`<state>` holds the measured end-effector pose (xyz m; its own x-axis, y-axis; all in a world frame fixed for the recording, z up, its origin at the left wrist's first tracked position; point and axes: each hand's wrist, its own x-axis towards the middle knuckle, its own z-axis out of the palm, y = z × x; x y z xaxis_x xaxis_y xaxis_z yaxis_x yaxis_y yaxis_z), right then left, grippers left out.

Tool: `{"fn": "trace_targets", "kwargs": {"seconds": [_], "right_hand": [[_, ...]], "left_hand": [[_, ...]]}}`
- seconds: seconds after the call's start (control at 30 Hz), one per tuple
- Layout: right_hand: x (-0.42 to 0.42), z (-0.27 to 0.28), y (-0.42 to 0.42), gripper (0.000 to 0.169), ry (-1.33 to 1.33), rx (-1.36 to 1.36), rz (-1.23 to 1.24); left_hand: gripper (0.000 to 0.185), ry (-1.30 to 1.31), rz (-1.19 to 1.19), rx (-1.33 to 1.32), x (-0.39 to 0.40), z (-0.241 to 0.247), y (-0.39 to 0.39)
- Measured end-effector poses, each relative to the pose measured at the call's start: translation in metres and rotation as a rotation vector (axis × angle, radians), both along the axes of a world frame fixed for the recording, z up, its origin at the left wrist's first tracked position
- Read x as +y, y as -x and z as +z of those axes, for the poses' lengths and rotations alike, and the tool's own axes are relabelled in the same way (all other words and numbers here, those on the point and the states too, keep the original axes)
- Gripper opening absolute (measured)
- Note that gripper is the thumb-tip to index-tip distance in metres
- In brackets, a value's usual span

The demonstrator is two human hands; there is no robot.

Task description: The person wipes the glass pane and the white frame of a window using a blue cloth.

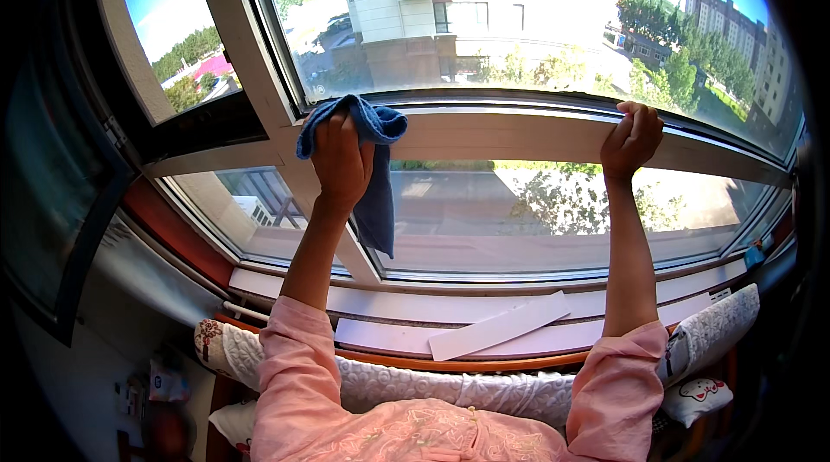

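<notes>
My left hand (340,160) is closed around a blue cloth (376,203) at the lower left corner of the large upper window pane (551,27). Part of the cloth bunches over my knuckles, and a long end hangs down in front of the frame. Farther right, my right hand (632,138) has its fingers curled over the top edge of the horizontal window rail (493,134). Its fingertips are partly hidden, and no cloth shows in it. Below the rail is a lower pane (447,222).
At left, a dark-framed window sash (71,254) stands swung inward. A loose white strip (499,326) lies aslant on the white slatted sill (382,335). Nearer me runs a padded white quilted cover (454,384), with a printed cushion (697,400) at right.
</notes>
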<state>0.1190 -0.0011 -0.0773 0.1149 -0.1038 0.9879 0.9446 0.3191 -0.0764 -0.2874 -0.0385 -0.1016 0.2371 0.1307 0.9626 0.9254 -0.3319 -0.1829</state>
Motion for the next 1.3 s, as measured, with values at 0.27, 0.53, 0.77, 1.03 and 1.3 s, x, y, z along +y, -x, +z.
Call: {"fn": "trace_targets", "kwargs": {"seconds": [0.27,0.53,0.77,1.03,1.3], "right_hand": [[0.003,-0.002,-0.001,0.015,-0.001,0.008,-0.025],[0.000,-0.001,0.002,0.016,-0.005,-0.002,-0.019],[0.000,0.000,0.000,0.016,-0.008,-0.010,-0.014],[0.001,-0.001,-0.001,0.014,-0.001,-0.001,-0.003],[-0.001,-0.001,-0.002,0.015,0.011,-0.018,-0.028]], "left_hand": [[0.039,0.035,-0.092,0.069,0.002,0.003,-0.078],[0.043,0.010,-0.177,0.166,0.001,0.012,-0.131],[0.041,0.009,-0.127,0.263,0.000,0.012,-0.098],[0.043,0.042,0.003,0.240,-0.008,0.009,-0.020],[0.040,0.063,0.082,0.085,-0.009,-0.002,0.043]]}}
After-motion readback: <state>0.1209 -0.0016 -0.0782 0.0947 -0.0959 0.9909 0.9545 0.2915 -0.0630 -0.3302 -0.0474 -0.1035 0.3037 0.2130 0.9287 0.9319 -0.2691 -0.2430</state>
